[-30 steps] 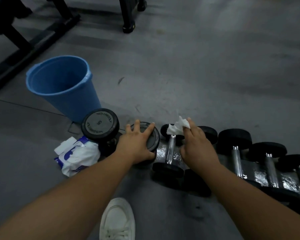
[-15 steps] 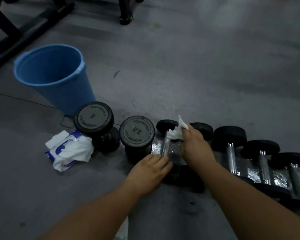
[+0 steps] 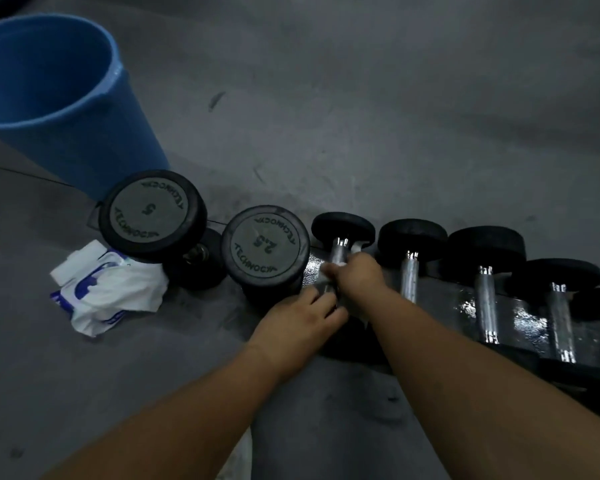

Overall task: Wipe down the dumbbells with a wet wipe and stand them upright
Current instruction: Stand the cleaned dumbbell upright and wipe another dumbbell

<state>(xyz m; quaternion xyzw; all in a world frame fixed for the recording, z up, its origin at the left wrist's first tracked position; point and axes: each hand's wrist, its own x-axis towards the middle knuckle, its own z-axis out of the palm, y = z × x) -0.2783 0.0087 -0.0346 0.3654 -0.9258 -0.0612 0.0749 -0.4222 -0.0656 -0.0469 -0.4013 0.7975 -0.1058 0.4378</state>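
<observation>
Two black dumbbells stand upright on the floor: one marked 5 and one marked 2.5. Right of them, a small dumbbell lies on a shiny rack. My right hand grips its chrome handle with a white wet wipe wrapped round it. My left hand holds the near end of the same dumbbell, hiding that head. Three more dumbbells lie in a row to the right.
A blue bucket stands at the back left. A white and blue wet-wipe pack lies on the grey floor in front of the 5 dumbbell. The shiny rack stretches to the right edge.
My left hand left the top of the 2.5 dumbbell and came to the near end of the lying dumbbell. My right hand slid the wipe down along its handle. The camera moved closer.
</observation>
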